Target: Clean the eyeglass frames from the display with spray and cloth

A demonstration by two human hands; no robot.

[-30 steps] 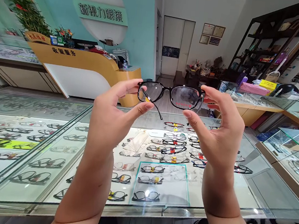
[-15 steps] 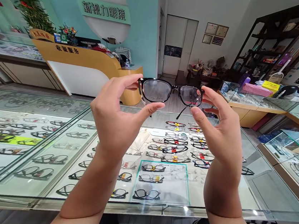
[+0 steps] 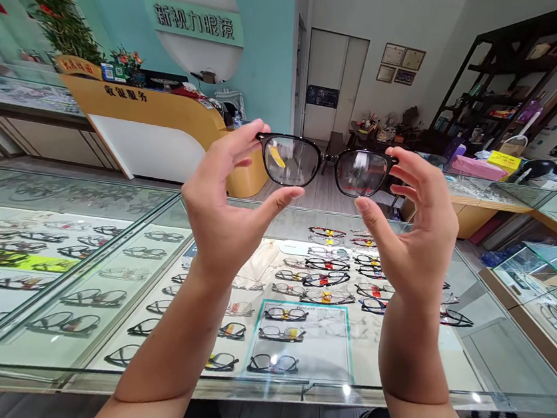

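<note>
1. Holding level between both hands: black-framed glasses (image 3: 324, 164), raised well above the table, lenses facing the camera; gripped only at the outer ends, which I judge keeps the fingers off the lenses.
2. Left hand (image 3: 222, 216): forefinger on top of the near end of the frame, thumb under it, pinching that end; remaining fingers curled behind.
3. Right hand (image 3: 414, 231): the same thumb-and-forefinger pinch on the opposite end; other fingers loosely spread behind the rim.
4. Yellow tag (image 3: 277, 157): seen through the lens nearest the left hand; probably fixed to a temple arm, attachment not clear.
5. Glass table (image 3: 492, 367): below and beyond both hands; display frames (image 3: 321, 274) laid flat in rows under the glass, likely for viewing from above; teal-bordered tray (image 3: 350, 341) between the two wrists, lower down.
6. Hidden or unclear: frame ends and hinges covered by fingertips; temple arms behind the lenses, whether folded or open I cannot tell; red print on the lens nearest the right hand too small to read; frames beyond the left hand blurred by reflections; both forearms cut off at the lower edge.
</note>
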